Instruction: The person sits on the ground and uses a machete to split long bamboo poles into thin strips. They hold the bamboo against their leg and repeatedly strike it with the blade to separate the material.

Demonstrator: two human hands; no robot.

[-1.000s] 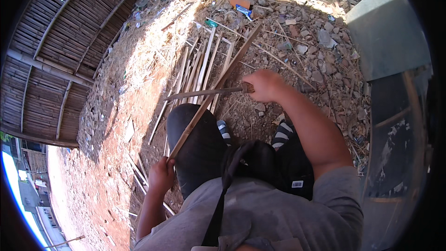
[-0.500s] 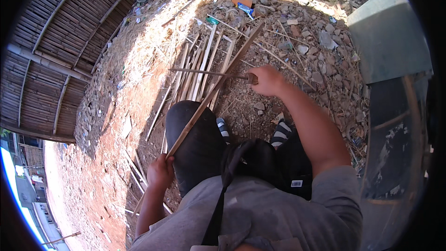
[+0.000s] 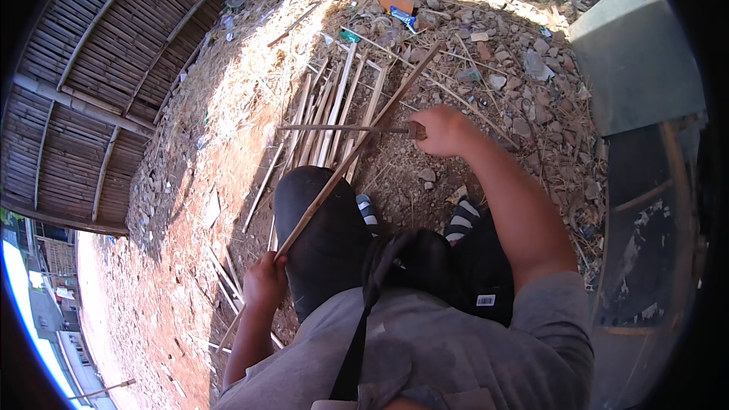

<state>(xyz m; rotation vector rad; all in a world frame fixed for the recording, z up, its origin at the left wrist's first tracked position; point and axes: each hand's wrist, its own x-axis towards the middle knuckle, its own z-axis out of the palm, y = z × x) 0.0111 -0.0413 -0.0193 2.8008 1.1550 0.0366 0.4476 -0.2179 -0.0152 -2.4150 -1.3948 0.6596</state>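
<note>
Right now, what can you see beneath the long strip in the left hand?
Beneath the long strip are the dark-trousered left knee and, farther out, pale strips on the ground. The patches it directly covers cannot be seen.

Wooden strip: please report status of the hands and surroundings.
Left hand gripping wooden strip; right hand gripping long-bladed tool. Strip slants over left knee, tool crossing it, contact unclear. Loose strips lie beyond.

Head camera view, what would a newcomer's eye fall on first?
Probably the long-bladed knife in the right hand, near centre, crossing a wooden strip that slants over the left knee to the left hand. Next come the loose strips lying beyond that knee, and the slatted bamboo panel filling the upper left.
</note>
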